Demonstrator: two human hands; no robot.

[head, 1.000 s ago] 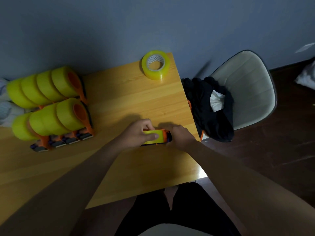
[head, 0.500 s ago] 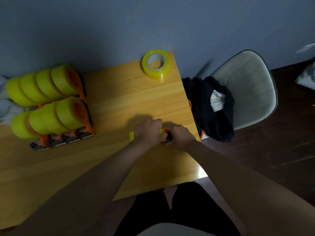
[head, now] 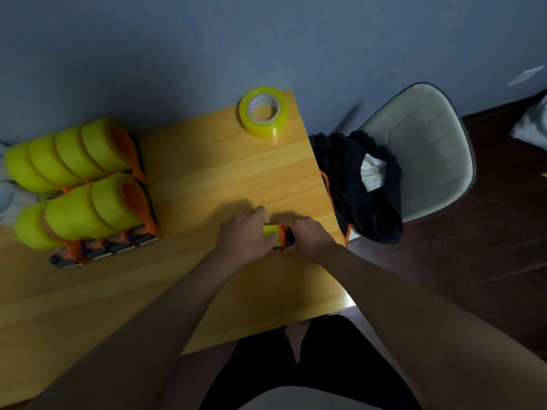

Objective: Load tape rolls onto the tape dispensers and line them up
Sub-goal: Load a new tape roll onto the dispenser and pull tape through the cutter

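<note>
Worktop [head: 207, 179] against blue wall. Far left: loaded dispensers [head: 88, 187] in two rows. Centre: left hand [head: 247, 236] has slid right over roll [head: 270, 230], fingers curled on it. Right hand [head: 309, 235] grips orange dispenser [head: 285, 236], unmoved. Roll likely being seated. Spare roll [head: 264, 112] waits at far edge.

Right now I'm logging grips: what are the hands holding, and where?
Both grip one tape dispenser: left hand over its yellow roll, right hand on its orange end.
</note>
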